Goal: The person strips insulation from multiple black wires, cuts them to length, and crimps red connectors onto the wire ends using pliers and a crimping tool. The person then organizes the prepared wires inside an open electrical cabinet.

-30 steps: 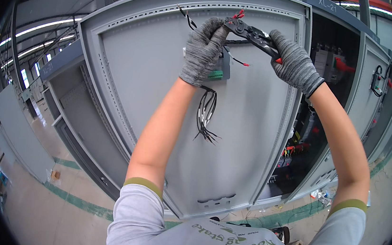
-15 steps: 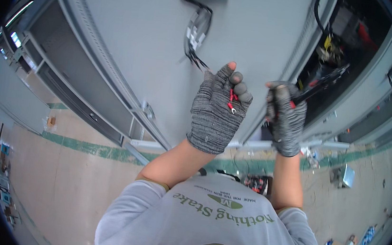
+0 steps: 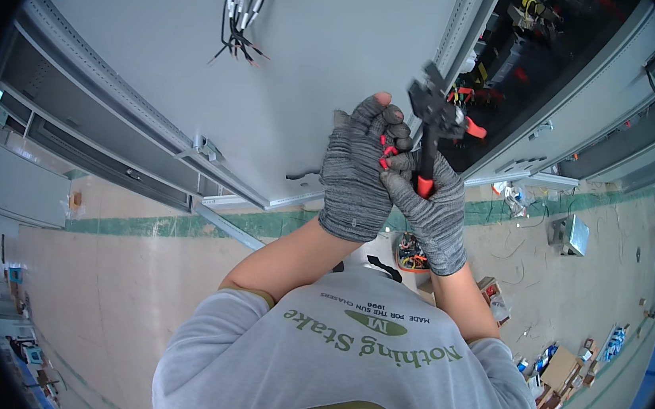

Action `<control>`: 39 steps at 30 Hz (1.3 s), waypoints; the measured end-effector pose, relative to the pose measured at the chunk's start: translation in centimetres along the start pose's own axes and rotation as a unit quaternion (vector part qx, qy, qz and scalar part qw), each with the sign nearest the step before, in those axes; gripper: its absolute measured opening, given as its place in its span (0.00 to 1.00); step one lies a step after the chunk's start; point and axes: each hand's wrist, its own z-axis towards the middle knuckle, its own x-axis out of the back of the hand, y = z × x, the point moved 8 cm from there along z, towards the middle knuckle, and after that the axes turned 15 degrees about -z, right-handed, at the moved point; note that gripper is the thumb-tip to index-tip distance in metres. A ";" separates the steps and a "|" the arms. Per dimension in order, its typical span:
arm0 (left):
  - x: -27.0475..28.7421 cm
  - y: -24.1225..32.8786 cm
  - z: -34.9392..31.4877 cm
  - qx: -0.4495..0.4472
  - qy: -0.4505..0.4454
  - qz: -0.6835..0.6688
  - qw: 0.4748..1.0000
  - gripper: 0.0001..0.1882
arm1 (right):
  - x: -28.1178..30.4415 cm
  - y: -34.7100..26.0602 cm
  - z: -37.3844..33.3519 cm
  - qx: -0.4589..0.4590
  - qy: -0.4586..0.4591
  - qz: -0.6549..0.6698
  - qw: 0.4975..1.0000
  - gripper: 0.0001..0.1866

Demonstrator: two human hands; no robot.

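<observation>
My left hand (image 3: pixel 359 180), in a grey knit glove with bare fingertips, is turned palm up with its fingers curled. Several small red fork terminals (image 3: pixel 386 153) lie in its palm. My right hand (image 3: pixel 432 211), gloved the same way, grips black-and-red crimping pliers (image 3: pixel 431 128) that look like a crimper, head pointing up and away from me. The right thumb and forefinger touch the terminals in the left palm. Beyond the hands, a bundle of black wires (image 3: pixel 245 4) with white sleeves hangs against the grey panel (image 3: pixel 321 36), its stripped ends fanned out.
On the right stands an open cabinet (image 3: pixel 509 72) with wiring inside and a grey door (image 3: pixel 585 112). A tool bag (image 3: pixel 412 253) sits below my right forearm. A metal box (image 3: pixel 569 234) and cardboard pieces (image 3: pixel 562 369) lie on the floor at right.
My right hand has moved left to the left palm, and the pliers now point upward. The view has shifted, so the wire bundle appears farther left and away from my left hand.
</observation>
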 end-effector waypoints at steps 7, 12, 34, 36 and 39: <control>0.6 -1.1 -0.6 0.094 -0.096 -0.070 0.989 0.24 | 0.5 1.6 -1.0 -0.057 0.027 0.063 0.996 0.08; -3.3 0.6 -2.1 -0.074 -0.130 0.607 0.781 0.11 | 2.0 -0.3 -0.7 -0.101 0.032 0.102 0.989 0.09; -23.8 12.5 -4.0 -0.067 -0.275 0.595 0.752 0.03 | -6.8 -23.1 3.7 0.238 0.038 0.166 0.956 0.05; -25.9 13.9 -3.4 -0.125 -0.296 0.621 0.715 0.05 | -6.7 -25.0 4.4 0.268 0.066 0.125 0.953 0.04; -31.9 16.5 -1.6 -0.235 -0.336 0.519 0.750 0.09 | -4.9 -28.7 5.9 0.350 0.122 0.066 0.926 0.04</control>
